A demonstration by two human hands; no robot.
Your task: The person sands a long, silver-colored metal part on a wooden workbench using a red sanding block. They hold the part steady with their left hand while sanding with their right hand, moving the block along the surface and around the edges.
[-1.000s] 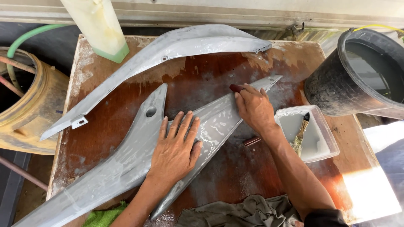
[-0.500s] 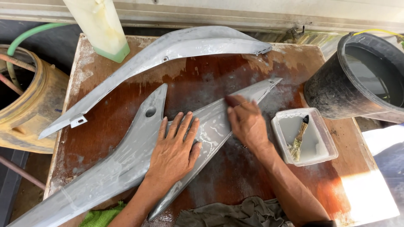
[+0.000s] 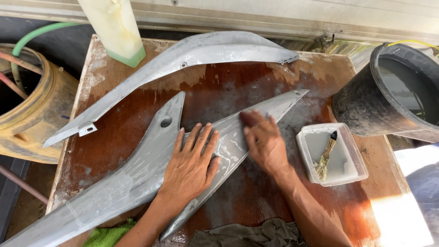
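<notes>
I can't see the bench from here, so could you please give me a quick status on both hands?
Left hand flat on grey panel. Right hand pressing a dark pad on it. Brush tub to the right, apart.

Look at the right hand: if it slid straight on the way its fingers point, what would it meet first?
The right hand points up-left; probably it would leave the near grey panel, cross the wet board and first meet the far curved grey panel.

Left hand [image 3: 190,167]: bare, no glove, no ring or watch visible.
Right hand [image 3: 264,142]: bare, no glove; fingertips dusted with pale residue.
Forearms: both uncovered, no sleeve in view.
Wrists: no band or strap.
</notes>
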